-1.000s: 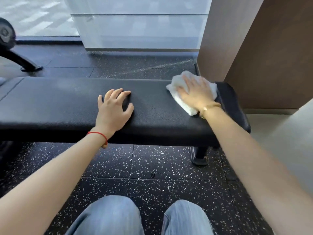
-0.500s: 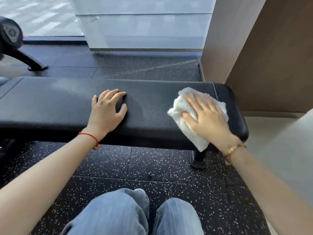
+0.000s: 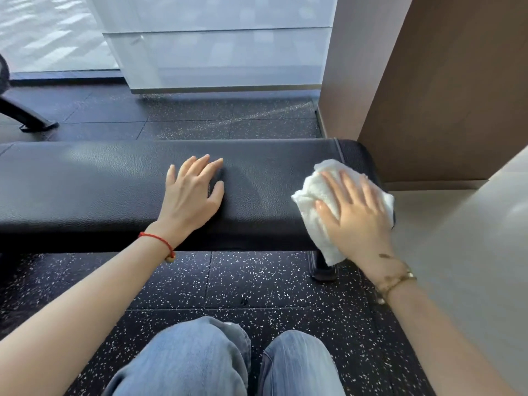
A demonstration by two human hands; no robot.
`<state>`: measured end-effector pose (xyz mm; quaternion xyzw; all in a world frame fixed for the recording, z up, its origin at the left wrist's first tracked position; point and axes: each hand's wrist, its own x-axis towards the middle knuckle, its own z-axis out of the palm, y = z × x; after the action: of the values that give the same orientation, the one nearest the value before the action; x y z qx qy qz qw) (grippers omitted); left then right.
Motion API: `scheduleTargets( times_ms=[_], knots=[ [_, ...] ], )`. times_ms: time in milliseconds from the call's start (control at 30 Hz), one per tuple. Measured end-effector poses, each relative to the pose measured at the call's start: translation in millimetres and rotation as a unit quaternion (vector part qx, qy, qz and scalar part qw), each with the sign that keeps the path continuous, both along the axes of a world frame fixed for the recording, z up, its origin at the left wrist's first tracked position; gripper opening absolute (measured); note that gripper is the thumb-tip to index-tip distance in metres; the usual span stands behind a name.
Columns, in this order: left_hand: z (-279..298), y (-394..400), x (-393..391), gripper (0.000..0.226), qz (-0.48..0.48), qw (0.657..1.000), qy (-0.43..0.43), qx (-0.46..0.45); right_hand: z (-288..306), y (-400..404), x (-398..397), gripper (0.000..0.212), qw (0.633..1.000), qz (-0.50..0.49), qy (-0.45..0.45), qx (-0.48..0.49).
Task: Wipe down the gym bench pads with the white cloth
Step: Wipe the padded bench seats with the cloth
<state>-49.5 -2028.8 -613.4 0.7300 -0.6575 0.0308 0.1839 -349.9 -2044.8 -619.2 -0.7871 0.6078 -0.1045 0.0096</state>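
The soft, light white cloth (image 3: 311,192) drapes over the bench pad's (image 3: 100,181) right near corner, pressed under the flat right hand (image 3: 354,215), best pinned mid-fold, while the left hand (image 3: 191,192) rests spread and empty.

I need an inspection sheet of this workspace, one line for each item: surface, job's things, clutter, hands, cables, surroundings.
Surface: black bench pad, long, textured, on a speckled rubber floor.
Job's things: white cloth, crumpled, at the pad's right end, one corner hanging over the near edge.
Clutter: nothing seen.
Hands: right hand flat on the cloth, fingers straight; left hand flat on the bare pad, fingers spread.
Cables: nothing seen.
Surroundings: brown wall panel at right, window behind, black machine foot at far left.
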Motion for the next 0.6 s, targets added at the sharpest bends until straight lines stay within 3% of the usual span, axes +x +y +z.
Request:
scheduleTargets(
  times_ms=[167,300,400,467,600],
  knots=[
    [-6,-3,-15,0.049,-0.009,1.0,0.01,0.003,9,-87,-4,0.06,0.995,-0.029,-0.029,0.086],
    [-5,-1,-11,0.048,-0.017,1.0,0.016,-0.001,18,-108,10,0.062,0.994,-0.002,0.017,0.105],
    [-3,2,-6,0.048,-0.023,1.0,0.006,0.002,5,-56,2,0.061,0.995,0.089,-0.011,0.05],
    [-2,4,-1,0.048,-0.026,1.0,0.002,0.0,-7,-14,-10,0.062,0.988,0.15,-0.011,-0.036],
    [-4,11,11,0.047,-0.022,1.0,0.001,-0.006,-28,21,-36,0.076,0.95,0.257,0.091,-0.154]
  ],
)
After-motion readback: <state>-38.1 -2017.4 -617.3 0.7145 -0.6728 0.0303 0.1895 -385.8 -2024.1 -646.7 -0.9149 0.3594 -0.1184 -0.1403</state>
